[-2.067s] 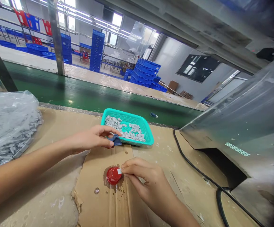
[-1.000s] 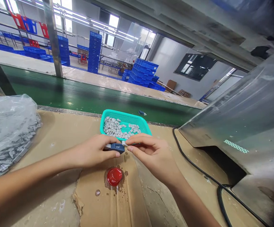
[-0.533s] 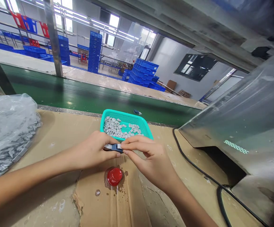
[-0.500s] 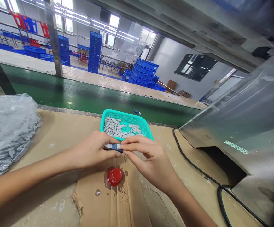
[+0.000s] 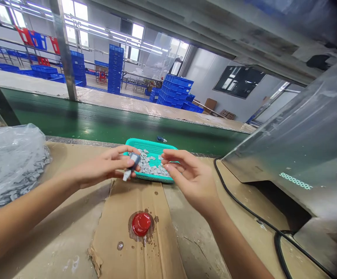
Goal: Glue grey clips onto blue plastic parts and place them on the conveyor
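Through the head camera I have my left hand (image 5: 110, 164) over the near left edge of a turquoise perforated basket (image 5: 156, 145), its grip pinched round a dark blue plastic part (image 5: 136, 159). A pale panel shows on the part's face, and a light grey end sticks out below the fingers, tilted downward.

My right hand (image 5: 193, 178) is at the basket's right side, well apart from that part. Its grip is curled, fingertips and thumb only slightly parted, and I cannot tell whether anything sits between them. Small light grey plastic pieces (image 5: 153, 169) lie loose in the basket.

Nearer me, a red cup-like object (image 5: 141, 224) stands on a cardboard sheet (image 5: 133, 263) with a dark stain around it. Left on the table (image 5: 72, 155) lies a clear plastic bag (image 5: 11, 151) of grey pieces. Behind the basket, a blue-and-white part (image 5: 161, 138) rests on the green conveyor belt (image 5: 113, 128).
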Action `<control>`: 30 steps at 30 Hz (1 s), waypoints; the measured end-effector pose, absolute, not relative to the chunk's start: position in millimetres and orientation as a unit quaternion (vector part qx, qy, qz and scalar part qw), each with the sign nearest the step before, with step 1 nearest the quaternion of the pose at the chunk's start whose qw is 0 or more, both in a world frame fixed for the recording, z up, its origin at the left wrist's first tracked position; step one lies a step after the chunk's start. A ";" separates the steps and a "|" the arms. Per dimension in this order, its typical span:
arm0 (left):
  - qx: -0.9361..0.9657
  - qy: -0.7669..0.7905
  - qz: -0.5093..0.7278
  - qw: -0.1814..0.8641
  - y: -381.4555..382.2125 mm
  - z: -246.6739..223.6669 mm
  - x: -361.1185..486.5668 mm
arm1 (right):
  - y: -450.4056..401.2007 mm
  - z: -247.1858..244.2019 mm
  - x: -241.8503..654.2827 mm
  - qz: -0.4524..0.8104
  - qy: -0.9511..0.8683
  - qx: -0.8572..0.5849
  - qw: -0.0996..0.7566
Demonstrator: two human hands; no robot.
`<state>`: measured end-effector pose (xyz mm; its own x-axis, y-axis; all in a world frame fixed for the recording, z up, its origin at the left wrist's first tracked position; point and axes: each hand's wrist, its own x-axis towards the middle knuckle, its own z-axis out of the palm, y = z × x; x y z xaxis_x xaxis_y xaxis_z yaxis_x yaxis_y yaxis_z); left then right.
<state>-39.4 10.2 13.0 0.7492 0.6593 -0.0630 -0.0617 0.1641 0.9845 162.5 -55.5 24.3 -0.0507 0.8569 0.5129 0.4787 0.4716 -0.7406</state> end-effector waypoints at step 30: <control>0.893 0.422 0.017 0.158 198.2 3.0 106.9 | 34.0 -26.4 205.9 0.181 -0.695 -0.593 0.364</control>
